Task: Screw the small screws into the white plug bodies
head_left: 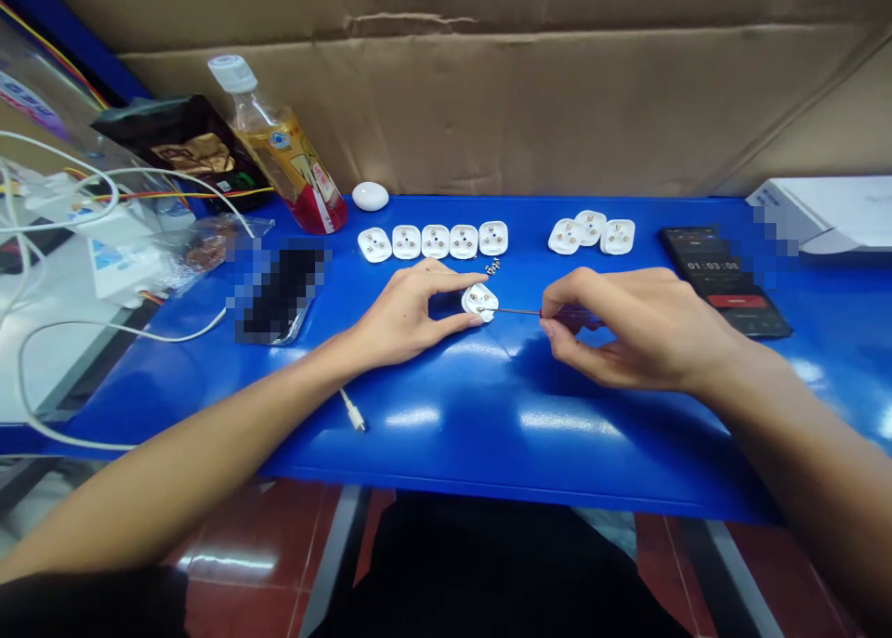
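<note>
Between the thumb and fingers of my left hand (411,315) is a white plug housing (479,296) with metal contacts inside, held on the blue table. My right hand (620,327) grips a screwdriver (512,311) by its handle, mostly hidden in the fingers. The thin shaft lies nearly level in the picture, and its tip meets the lower part of the housing. Just behind the housing is a small pile of screws (493,266). A row of several similar white housings (436,241) stands farther back, with a cluster of 3 more (591,227) to the right.
At the back left are a drink bottle (289,155), a dark pouch (188,150) and a white oval object (370,196). Phones lie left (282,290) and right (725,280). A white box (829,213) sits at the far right. A cable plug (354,413) lies near the front edge.
</note>
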Tool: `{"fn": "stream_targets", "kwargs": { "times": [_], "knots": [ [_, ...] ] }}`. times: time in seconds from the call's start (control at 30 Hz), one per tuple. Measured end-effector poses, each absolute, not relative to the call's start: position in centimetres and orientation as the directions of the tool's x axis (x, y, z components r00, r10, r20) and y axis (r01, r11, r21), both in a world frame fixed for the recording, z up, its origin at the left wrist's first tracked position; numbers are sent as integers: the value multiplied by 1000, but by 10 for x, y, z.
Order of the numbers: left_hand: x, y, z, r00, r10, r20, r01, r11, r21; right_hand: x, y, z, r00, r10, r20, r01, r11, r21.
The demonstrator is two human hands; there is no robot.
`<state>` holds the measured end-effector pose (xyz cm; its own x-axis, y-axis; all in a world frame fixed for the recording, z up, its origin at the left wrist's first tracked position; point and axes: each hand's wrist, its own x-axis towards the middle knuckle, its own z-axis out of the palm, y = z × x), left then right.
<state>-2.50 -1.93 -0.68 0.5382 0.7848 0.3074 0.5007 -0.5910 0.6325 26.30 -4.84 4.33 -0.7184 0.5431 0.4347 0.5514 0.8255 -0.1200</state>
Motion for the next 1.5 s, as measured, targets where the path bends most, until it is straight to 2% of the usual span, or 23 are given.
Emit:
{"fn": "stream_targets", "kwargs": {
  "times": [0.17,0.37,0.5,0.63,0.77,0.93,1.03,1.2,1.3,1.5],
  "knots": [
    [-25,-20,-7,520,794,314,519,-586,622,265,-48,40,-665,618,420,633,764,-124],
    [-23,-21,-6,504,808,305,536,-570,623,257,-50,44,-615,654,441,596,752,-282],
    [-22,-22,-6,505,808,303,542,-571,617,252,-51,40,-520,689,504,663,698,-270],
    [-22,-22,-4,501,815,291,554,-561,615,250,-50,39,-544,653,527,598,742,-302],
    [-22,-22,-3,506,815,283,551,-558,621,248,-49,40,-469,675,570,675,690,-261],
    [-23,-22,-3,498,822,276,567,-549,614,250,-48,41,-535,668,518,602,731,-320],
    [-22,-22,-3,503,818,280,560,-555,616,251,-47,40,-496,683,536,658,699,-281],
    [-22,-22,-1,502,826,258,582,-543,606,251,-45,39,-516,679,523,620,717,-319],
    [-22,-22,0,511,824,246,584,-543,604,250,-44,39,-477,684,552,660,694,-289],
    [-21,-22,1,510,825,242,588,-540,602,252,-45,41,-512,700,498,612,704,-360]
  ]
}}
